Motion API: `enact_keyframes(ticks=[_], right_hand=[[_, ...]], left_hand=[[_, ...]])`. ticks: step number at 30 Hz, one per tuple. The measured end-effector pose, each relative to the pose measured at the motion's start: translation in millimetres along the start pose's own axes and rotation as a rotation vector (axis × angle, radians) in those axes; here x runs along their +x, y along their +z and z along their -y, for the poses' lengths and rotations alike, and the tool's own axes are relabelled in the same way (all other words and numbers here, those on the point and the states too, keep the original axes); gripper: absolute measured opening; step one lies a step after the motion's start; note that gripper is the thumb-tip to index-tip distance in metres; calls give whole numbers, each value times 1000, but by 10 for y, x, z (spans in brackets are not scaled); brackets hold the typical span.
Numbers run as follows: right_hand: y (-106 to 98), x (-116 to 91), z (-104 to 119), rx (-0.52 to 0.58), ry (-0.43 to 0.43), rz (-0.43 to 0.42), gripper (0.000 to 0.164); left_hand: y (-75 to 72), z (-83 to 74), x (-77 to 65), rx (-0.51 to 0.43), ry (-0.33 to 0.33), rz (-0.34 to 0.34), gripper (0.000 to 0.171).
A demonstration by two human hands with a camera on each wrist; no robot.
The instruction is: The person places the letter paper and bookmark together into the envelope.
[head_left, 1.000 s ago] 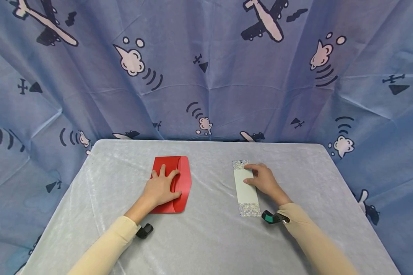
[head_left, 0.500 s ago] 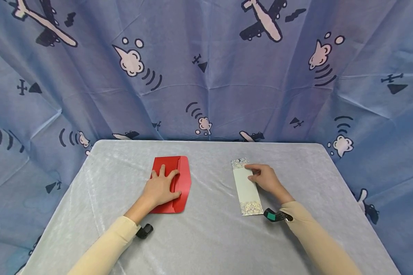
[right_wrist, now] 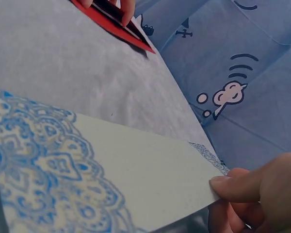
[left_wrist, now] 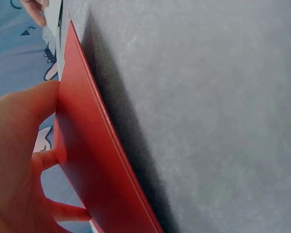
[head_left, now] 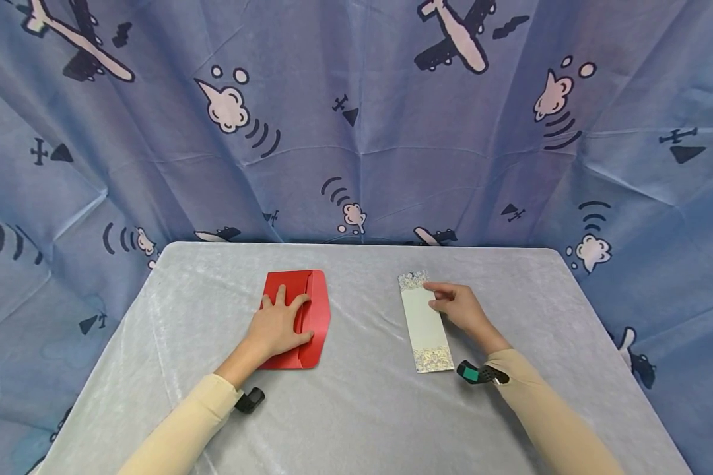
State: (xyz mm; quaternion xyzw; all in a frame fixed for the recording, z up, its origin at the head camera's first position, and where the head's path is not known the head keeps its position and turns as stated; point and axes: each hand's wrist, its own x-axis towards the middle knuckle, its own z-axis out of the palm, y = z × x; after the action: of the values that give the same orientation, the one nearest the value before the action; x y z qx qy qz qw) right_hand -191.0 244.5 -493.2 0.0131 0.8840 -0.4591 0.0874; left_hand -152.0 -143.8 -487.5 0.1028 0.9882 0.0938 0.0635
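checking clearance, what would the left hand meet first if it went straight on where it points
Likely the patterned curtain: past the red envelope beneath the left hand, only tabletop shows ahead. How far beyond the tabletop's edge the curtain hangs is unclear.

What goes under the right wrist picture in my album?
A right hand pinches a pale card with blue patterns, a red envelope beyond it.

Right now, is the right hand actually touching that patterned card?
Touching. The right wrist view shows the right hand pinching the card at its edge, the thumb lying on top.
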Motion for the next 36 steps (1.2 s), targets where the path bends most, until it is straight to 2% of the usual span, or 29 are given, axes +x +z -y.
enact_keyframes(ticks=[9,14,21,36], right_hand=[[43,-37,116,79,16,11,44],[135,-52,169,128,-2,32,44],[282,-75,264,152,16,58,43],[530,-44,400,199,-44,88,41]], left_hand=[[-6,-2,5,6,2,-5,79],[-4,-7,1,4,1,-8,79],[2,-6,0,6,-2,-9,79],[-5,-7,-6,4,4,-14,78]])
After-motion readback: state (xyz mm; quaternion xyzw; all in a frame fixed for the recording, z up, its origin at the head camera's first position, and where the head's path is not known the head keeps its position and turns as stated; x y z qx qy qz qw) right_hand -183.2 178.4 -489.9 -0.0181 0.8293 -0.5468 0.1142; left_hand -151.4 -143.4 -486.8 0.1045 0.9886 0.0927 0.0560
